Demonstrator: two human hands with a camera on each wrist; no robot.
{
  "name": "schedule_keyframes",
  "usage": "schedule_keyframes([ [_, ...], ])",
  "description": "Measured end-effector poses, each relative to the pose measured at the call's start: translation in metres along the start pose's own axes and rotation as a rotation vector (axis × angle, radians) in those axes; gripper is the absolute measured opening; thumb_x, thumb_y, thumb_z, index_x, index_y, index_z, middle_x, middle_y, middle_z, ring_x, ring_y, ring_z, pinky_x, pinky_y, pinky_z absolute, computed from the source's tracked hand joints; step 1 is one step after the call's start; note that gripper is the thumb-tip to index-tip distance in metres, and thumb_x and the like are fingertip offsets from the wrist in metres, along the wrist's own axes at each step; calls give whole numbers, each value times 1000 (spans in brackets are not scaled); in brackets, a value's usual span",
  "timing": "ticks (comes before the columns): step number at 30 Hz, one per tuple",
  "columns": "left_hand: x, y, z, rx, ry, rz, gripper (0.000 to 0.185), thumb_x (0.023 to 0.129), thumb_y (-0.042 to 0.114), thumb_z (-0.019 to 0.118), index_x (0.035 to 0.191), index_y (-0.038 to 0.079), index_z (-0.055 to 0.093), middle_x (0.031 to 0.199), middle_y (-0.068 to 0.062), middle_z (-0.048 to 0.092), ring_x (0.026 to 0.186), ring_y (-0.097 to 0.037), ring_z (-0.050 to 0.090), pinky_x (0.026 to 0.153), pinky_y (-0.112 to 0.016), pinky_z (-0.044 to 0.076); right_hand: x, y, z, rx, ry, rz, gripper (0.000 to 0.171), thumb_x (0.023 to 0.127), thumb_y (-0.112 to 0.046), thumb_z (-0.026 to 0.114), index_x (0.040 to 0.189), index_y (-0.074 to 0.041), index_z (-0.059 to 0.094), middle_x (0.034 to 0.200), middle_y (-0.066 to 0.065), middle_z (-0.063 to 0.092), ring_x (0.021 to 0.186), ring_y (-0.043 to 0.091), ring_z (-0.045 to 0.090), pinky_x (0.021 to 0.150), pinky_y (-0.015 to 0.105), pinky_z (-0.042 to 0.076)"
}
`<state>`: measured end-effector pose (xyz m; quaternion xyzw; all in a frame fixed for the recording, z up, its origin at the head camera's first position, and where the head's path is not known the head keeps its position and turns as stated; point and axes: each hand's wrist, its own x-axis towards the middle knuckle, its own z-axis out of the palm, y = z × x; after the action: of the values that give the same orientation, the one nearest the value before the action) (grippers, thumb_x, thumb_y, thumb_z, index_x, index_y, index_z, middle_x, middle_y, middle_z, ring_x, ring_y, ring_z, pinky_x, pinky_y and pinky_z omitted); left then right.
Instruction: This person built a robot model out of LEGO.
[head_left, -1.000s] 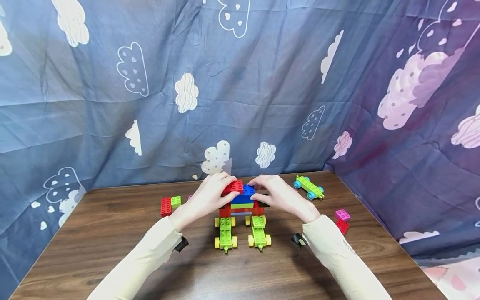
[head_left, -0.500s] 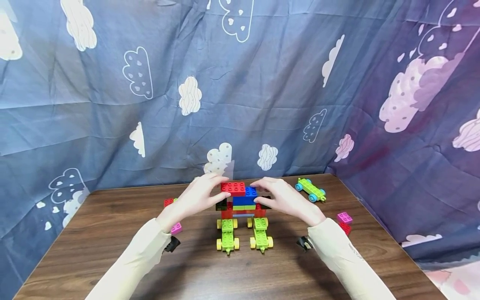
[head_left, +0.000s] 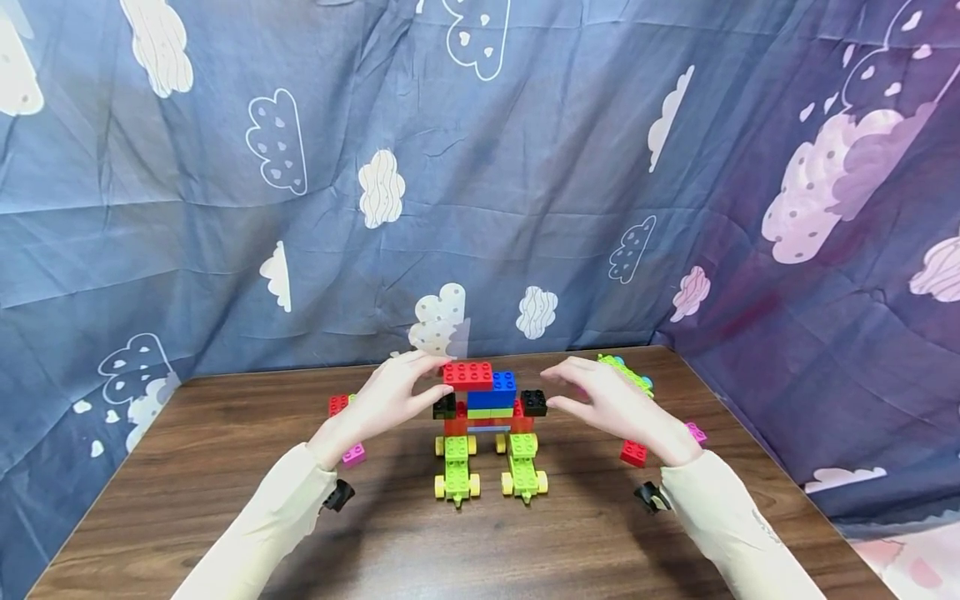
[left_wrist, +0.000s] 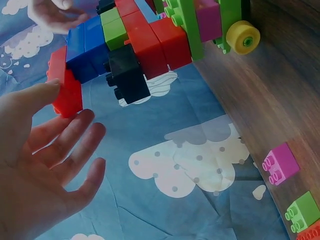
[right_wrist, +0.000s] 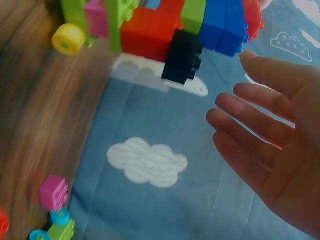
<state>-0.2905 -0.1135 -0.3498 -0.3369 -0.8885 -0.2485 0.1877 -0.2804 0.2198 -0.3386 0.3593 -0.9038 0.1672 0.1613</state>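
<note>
A toy-brick build stands mid-table on two lime wheeled bases with yellow wheels. Above red, lime and blue bricks, a red brick lies on top, toward the left. My left hand lightly pinches that brick's left end, thumb in front and fingers behind, as the left wrist view also shows. Black bricks jut out on both sides, the left one under my left fingers and the right one apart from my right hand. That right hand hovers beside the build, fingers extended, holding nothing.
Left of the build lie a red brick and a pink brick. To the right are another red brick, a pink brick and a blue-wheeled lime base, partly behind my right hand. A cloud-patterned cloth hangs behind the table.
My right hand has left the blue bricks and moved right, uncovering the right black brick. The left hand has slid left along the top red brick, showing more of its studs.
</note>
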Motion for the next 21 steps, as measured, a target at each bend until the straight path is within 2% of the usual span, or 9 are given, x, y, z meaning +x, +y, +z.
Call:
schedule_keyframes([
  [8, -1, -2, 0, -9, -2, 3, 38, 91, 27, 72, 124, 8, 67, 116, -7, 72, 97, -18, 70, 87, -37, 58, -30, 19, -10, -129, 20, 51, 33, 85, -26, 78, 113, -13, 71, 108, 2, 74, 99, 18, 69, 86, 41, 57],
  [16, -1, -2, -1, -20, -9, -5, 38, 91, 27, 72, 125, 9, 66, 116, -6, 72, 97, -17, 70, 87, -36, 58, -61, 42, -15, -173, 13, 128, 29, 84, -24, 78, 110, -13, 72, 106, 4, 74, 100, 23, 71, 82, 45, 57],
  [21, -1, -3, 1, -27, -21, -18, 39, 92, 27, 71, 126, 10, 66, 117, -6, 71, 99, -17, 69, 89, -36, 58, -90, 64, -15, -193, -31, 201, 29, 82, -25, 79, 106, -12, 73, 102, 4, 74, 96, 24, 71, 81, 45, 57],
])
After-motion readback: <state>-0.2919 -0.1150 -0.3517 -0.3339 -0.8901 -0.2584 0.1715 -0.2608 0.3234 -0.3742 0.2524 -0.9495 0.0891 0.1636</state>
